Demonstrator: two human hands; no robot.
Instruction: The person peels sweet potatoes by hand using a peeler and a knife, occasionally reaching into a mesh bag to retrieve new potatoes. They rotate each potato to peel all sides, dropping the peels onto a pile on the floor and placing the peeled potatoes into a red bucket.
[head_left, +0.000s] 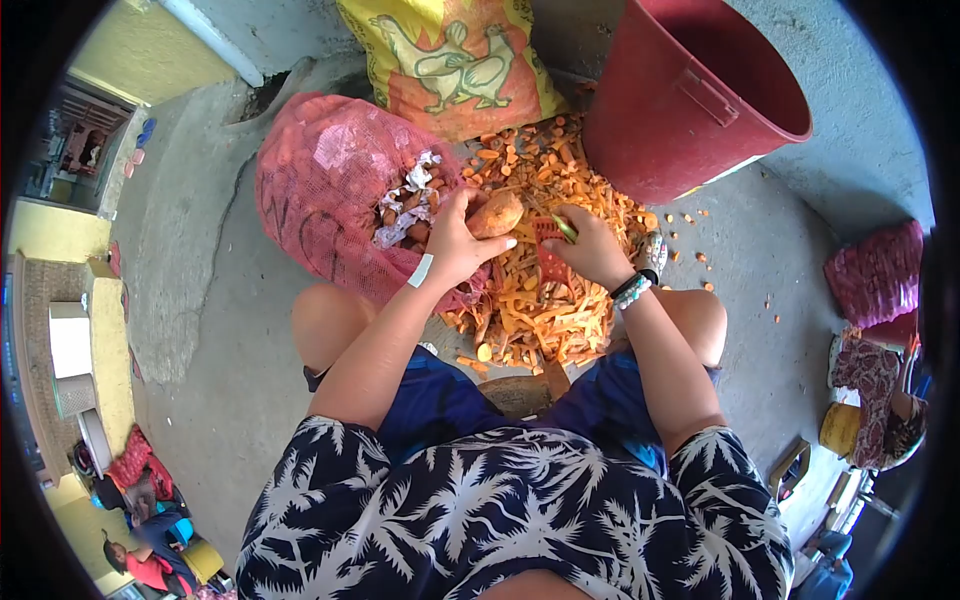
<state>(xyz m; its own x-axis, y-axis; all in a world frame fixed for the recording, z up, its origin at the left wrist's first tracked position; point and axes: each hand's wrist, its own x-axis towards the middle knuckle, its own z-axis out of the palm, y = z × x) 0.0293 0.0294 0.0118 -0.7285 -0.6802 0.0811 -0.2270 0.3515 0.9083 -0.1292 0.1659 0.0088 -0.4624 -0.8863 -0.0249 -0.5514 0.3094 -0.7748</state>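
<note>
A large orange-brown root vegetable is held in my left hand, thumb beneath it and fingers behind. To its right, my right hand is closed around a small tool with a yellow-green handle; the tool's working end is hard to make out. Below and around both hands lies a heap of orange peelings and cut pieces. A red slotted item shows among the peelings beside my right hand. The vegetable and the tool are apart.
At the left, a pink mesh sack lies open with vegetables and paper inside. Behind the heap stand a yellow printed sack and a tall red bin. A purple sack is far right. Another person is at the lower left.
</note>
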